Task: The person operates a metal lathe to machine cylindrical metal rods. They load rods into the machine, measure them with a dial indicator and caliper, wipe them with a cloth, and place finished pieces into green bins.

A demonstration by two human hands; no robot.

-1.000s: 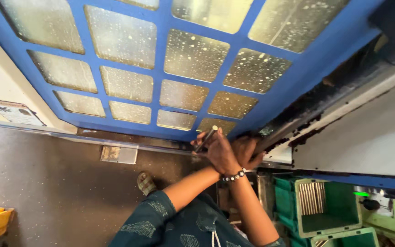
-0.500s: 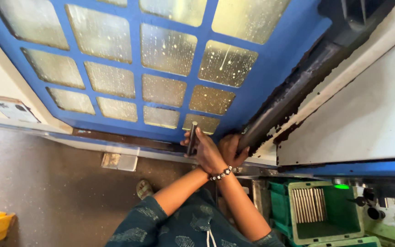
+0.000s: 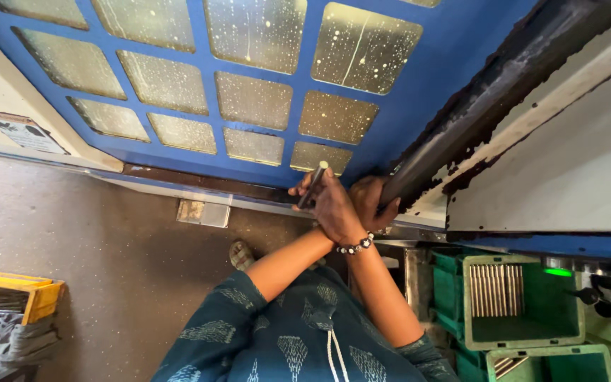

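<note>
Left hand [image 3: 334, 205]: fingers closed around a short grey metal rod [image 3: 312, 185], slim and cylindrical, its pale end pointing up toward the blue door [image 3: 419, 106] with grid panes. Rod sits at the door's lower edge, just above the sill. Right hand [image 3: 370, 201]: lies behind the left, fingers curled onto the dark, grimy door edge [image 3: 461, 134]; their exact grip is partly hidden. A beaded bracelet [image 3: 353, 246] circles the left wrist. Green crates [image 3: 518, 297] of thin rods stand lower right, one cut off by the frame. Yellow tray [image 3: 8, 293] at lower left, contents indistinct.
</note>
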